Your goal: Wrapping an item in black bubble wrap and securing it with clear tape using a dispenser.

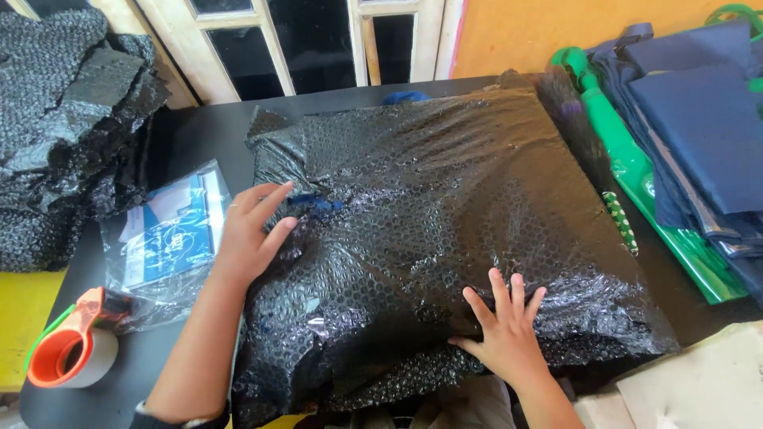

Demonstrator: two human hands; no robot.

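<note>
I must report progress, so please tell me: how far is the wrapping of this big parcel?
Mostly done: black bubble wrap already covers the parcel's whole visible top. In hand: the left hand presses the wrap's loose edge, where a little blue still shows, and the right hand flattens the near side. Left: no tape is visible on the wrap; the tape dispenser lies untouched on the dark table.

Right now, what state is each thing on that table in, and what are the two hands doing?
Black bubble-wrapped parcel: lying flat, wrapped, a torn spot showing blue.
Left hand: flat on the parcel's left side, fingers spread.
Right hand: pressed on the parcel's near edge, fingers spread.
Tape dispenser: resting on the table, untouched.
Clear bag with papers: lying flat beside the parcel.
Bubble wrap pile: heaped loosely.
</note>
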